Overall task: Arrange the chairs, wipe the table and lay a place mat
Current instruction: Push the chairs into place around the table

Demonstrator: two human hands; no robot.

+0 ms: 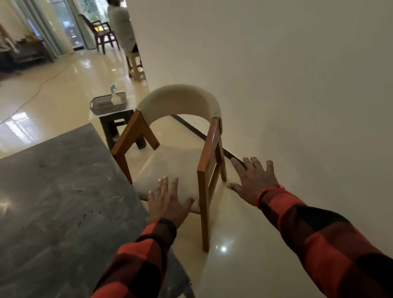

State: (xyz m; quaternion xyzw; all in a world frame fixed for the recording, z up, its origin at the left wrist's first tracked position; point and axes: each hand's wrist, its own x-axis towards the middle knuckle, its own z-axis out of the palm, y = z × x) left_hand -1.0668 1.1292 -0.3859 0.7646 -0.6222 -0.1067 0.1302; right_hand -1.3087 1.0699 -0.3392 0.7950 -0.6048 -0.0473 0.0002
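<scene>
Beside the table [44, 197], the chair [177, 162] stands just beyond both spread hands.

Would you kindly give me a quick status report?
Left hand and right hand open, holding nothing. Chair beside table, ungripped. Stool behind chair.

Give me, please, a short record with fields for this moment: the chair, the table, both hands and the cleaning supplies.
chair: wooden armchair with cream seat and back, standing between the table and the wall
table: grey stone-look top, nothing visibly lying on it
left hand: open, fingers spread, over the seat's front edge; contact unclear
right hand: open, fingers spread, beside the chair's near arm, holding nothing
supplies: spray bottle in a grey basket on a small stool behind the chair
</scene>
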